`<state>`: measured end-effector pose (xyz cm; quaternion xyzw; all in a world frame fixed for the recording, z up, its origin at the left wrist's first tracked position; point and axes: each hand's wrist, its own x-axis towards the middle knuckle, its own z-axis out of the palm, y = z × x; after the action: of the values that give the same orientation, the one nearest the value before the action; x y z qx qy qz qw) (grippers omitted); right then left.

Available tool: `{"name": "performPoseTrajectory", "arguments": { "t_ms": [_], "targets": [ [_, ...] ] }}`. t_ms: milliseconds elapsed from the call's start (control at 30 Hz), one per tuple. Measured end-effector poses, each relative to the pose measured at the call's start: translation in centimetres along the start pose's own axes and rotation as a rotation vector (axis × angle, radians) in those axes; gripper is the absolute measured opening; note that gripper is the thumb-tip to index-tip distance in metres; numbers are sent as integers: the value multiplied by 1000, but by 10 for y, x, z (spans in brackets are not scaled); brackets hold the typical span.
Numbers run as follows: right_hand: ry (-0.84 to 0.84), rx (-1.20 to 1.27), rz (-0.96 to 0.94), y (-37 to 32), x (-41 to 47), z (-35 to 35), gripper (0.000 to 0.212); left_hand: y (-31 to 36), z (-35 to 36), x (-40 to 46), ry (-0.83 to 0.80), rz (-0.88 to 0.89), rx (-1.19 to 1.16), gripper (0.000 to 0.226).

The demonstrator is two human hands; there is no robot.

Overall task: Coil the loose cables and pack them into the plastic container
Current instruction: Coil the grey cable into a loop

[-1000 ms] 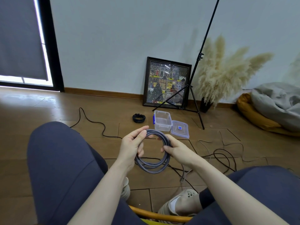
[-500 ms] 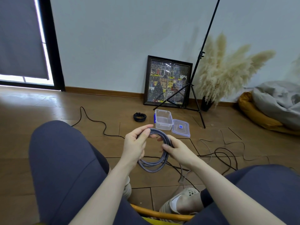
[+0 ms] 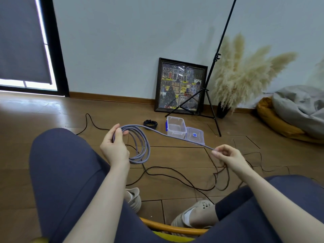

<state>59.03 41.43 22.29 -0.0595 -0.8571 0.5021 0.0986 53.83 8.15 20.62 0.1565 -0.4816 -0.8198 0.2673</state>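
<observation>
- Hands: we see the left hand (image 3: 114, 149) gripping the coiled grey cable (image 3: 140, 146); the right hand (image 3: 226, 155) pinches its free strand.
- Container (image 3: 175, 127): open on the floor (image 3: 52, 116), lid (image 3: 195, 135) beside it.

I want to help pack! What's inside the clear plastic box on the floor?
Nothing shows inside the plastic container; its clear walls look bare. Its lid lies beside it. The grey cable is in the left hand and right hand.

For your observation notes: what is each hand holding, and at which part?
Both hold the grey cable. The left hand grips the top of its coiled loops; the right hand pinches the straight run leading off the coil.
</observation>
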Motion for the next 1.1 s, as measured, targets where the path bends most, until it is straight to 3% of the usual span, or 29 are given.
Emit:
{"name": "performPoseTrajectory", "arguments": {
  "t_ms": [100, 233, 367, 567, 833, 1100],
  "targets": [
    [137, -10, -15, 8, 2, -14, 10, -2, -1, 0, 69, 13, 43, 20],
    [193, -288, -129, 6, 4, -10, 1, -9, 2, -8, -11, 186, 155, 19],
    [92, -589, -285, -10, 4, 4, 7, -13, 2, -15, -145, 268, 321, 23],
    [-108, -742, -412, -45, 2, 27, 9, -17, 4, -21, -250, 280, 379, 25],
    [-315, -604, -472, -93, -14, 61, 21, -19, 7, -29, -376, 212, 373, 24],
    [-167, -557, -492, -105, -13, 100, 13, -15, 8, -44, -608, 76, 333, 21]
  ]
}}
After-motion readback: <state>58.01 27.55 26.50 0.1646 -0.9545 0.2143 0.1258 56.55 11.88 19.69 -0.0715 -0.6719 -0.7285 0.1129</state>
